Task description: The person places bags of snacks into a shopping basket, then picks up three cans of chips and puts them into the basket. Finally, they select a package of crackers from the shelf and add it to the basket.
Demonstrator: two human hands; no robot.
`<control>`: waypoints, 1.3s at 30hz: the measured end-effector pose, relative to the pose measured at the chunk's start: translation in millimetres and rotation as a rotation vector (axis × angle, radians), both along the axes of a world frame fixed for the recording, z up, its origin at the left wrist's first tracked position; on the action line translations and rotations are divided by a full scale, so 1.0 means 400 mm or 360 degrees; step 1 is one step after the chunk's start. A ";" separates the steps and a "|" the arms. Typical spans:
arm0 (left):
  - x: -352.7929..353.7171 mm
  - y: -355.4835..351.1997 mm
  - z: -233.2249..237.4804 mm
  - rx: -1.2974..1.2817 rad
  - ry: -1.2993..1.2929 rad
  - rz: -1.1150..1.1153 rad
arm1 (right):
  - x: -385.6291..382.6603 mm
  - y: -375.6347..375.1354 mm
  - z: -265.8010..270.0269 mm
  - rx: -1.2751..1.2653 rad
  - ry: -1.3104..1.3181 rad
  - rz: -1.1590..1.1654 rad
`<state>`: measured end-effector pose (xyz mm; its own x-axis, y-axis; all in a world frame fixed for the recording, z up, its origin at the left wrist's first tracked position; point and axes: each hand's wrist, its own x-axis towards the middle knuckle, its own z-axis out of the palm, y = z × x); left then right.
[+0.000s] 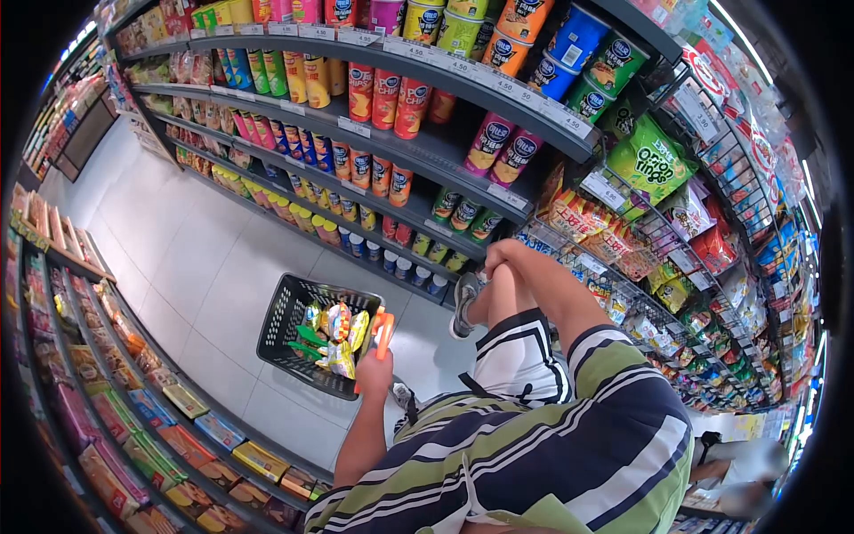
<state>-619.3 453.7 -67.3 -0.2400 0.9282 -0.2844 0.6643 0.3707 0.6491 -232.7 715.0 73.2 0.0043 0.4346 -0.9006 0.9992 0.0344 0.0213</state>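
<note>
My left hand (374, 372) is closed round the orange handle (383, 332) of a black shopping basket (278, 313). The basket is perforated and is low, by the tiled floor. Inside it lie several shiny snack packets (339, 322), mostly yellow, with green and orange parts. My right hand (500, 254) rests at my bent knee, fingers curled over it, close to the lower shelves. No product shows in that hand.
A curved shelf unit (427, 62) ahead holds several rows of chip canisters (412, 109). Wire racks (663, 227) of bagged snacks, including green onion rings (652, 165), stand on the right. Boxed snacks (218, 430) line the left shelves. Another person (743, 463) is behind at lower right.
</note>
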 end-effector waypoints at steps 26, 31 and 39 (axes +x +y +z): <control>0.004 -0.004 0.021 -0.0020 0.0134 -0.0012 | -0.046 0.019 -0.017 0.0035 0.0122 0.0293; 0.002 -0.002 0.025 -0.0003 0.0104 0.0043 | 0.075 0.055 -0.187 -0.0133 0.0193 -0.0068; 0.012 -0.005 0.021 0.0064 0.0117 0.0048 | 0.039 0.032 -0.076 0.0165 0.0075 0.0052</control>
<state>-614.5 451.6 -58.8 -0.2868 0.9305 -0.2276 0.6997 0.3658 0.6137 -217.0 727.7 42.9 -0.0528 0.5249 -0.8495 0.9976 0.0668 -0.0207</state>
